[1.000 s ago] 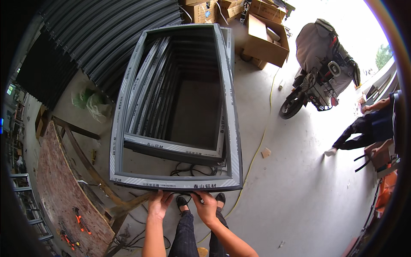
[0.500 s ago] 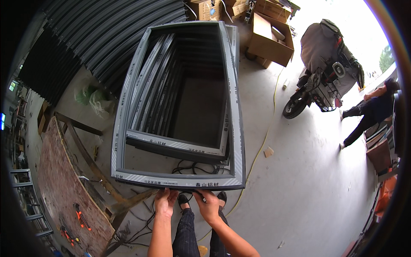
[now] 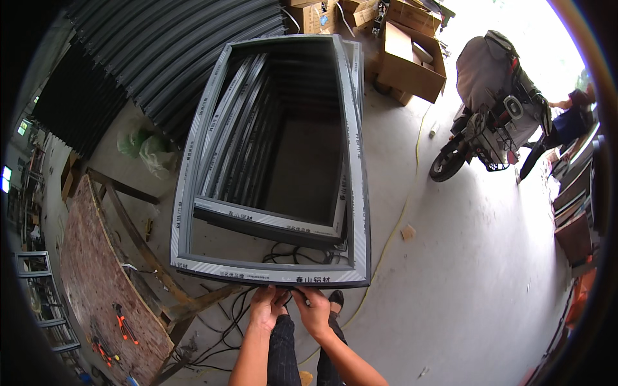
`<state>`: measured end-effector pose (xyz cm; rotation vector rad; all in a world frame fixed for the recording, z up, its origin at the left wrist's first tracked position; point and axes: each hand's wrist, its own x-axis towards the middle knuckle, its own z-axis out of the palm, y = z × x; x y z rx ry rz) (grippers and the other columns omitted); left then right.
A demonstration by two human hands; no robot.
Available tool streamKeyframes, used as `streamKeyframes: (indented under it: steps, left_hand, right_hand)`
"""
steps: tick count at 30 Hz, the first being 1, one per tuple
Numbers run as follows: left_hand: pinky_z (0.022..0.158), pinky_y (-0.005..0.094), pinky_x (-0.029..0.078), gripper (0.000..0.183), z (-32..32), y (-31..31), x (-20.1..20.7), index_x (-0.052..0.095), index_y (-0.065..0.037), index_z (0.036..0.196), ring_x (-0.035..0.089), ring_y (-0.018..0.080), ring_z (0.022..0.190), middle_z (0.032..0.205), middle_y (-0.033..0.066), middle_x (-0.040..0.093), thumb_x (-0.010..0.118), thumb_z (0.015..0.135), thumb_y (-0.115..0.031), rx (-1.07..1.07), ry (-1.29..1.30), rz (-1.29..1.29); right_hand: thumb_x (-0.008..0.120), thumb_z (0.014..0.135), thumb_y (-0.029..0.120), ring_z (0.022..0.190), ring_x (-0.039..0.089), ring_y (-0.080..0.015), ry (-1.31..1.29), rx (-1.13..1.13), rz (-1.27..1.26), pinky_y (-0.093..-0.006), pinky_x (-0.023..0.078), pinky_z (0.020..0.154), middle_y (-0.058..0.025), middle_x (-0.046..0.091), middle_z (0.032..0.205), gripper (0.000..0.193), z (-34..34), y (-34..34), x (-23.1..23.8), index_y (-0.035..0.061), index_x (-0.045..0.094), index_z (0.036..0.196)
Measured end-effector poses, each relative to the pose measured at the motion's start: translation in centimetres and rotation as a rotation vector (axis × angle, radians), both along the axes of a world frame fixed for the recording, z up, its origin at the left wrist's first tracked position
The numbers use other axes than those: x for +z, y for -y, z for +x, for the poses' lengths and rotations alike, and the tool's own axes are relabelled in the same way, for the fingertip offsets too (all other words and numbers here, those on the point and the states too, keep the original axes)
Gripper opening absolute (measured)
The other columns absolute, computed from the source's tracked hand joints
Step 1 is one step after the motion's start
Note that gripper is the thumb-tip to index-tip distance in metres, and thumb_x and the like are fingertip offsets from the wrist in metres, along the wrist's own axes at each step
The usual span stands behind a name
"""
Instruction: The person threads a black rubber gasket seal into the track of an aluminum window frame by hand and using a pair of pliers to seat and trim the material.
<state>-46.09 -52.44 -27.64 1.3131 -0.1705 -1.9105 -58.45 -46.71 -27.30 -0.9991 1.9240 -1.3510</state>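
A large grey window frame (image 3: 270, 275) lies uppermost on a stack of similar frames, its bars covered with printed, striped film. At its near edge my two hands work close together. My left hand (image 3: 265, 310) has its fingers curled up against the outer side of the near bar. Just to its right, my right hand (image 3: 313, 313) is closed in a pinch at the same edge. Something thin and dark shows between the fingertips, too small to make out. A smaller frame (image 3: 270, 222) of the stack shows through the top one's opening.
A worn board-topped bench (image 3: 103, 270) with orange-handled pliers (image 3: 125, 325) stands at left. Black cables (image 3: 222, 338) and a yellow hose (image 3: 394, 238) cross the floor. Cardboard boxes (image 3: 412, 64), a covered scooter (image 3: 492, 109) and another person (image 3: 566, 125) are at far right; dark profiles (image 3: 174, 51) at far left.
My left hand has slid right along the near edge, closer to my right hand, which stays about where it was. The other person has moved farther away, partly behind the scooter.
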Motion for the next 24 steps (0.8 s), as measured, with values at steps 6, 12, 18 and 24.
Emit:
streamKeyframes:
  steps: [6,12,18,24]
  left_hand:
    - [0.079,0.037,0.055,0.017,0.0,-0.3,-1.9,0.062,-0.006,0.103,0.066,0.0208,0.083,0.094,0.0077,0.067,0.067,0.087,-0.009,0.002,0.08,-0.021]
    - [0.078,0.0361,0.054,0.012,-0.5,-1.0,-2.5,0.062,-0.003,0.1,0.065,0.0202,0.084,0.094,0.0079,0.067,0.064,0.089,-0.008,-0.092,0.055,-0.051]
    - [0.076,0.0358,0.054,0.007,-1.4,-0.8,-1.2,0.064,-0.003,0.095,0.066,0.021,0.082,0.091,0.0085,0.067,0.064,0.089,-0.007,-0.106,0.027,0.058]
    - [0.075,0.0364,0.055,0.014,-1.9,-1.5,-2.5,0.063,-0.003,0.098,0.066,0.02,0.079,0.091,0.0071,0.067,0.068,0.087,-0.011,-0.151,0.041,-0.042]
  right_hand:
    - [0.071,0.08,0.006,0.08,0.066,-0.0287,-0.013,0.022,0.014,-0.0334,0.051,0.069,-0.0144,0.068,0.088,0.019,0.0,0.2,0.2,0.0012,0.068,0.098]
    - [0.072,0.079,0.005,0.081,0.066,-0.0289,0.012,0.016,0.033,-0.0334,0.051,0.07,-0.0148,0.068,0.09,0.02,0.1,0.2,0.0,0.0023,0.068,0.099]
    - [0.069,0.084,0.004,0.079,0.068,-0.0206,0.152,-0.025,0.066,-0.0291,0.052,0.07,-0.0124,0.069,0.088,0.018,0.4,-0.6,-0.4,-0.0014,0.066,0.101]
    - [0.065,0.087,0.001,0.076,0.067,-0.0138,0.301,-0.194,0.087,-0.0257,0.052,0.068,-0.0093,0.07,0.085,0.012,1.0,-1.2,-0.8,-0.0031,0.064,0.098]
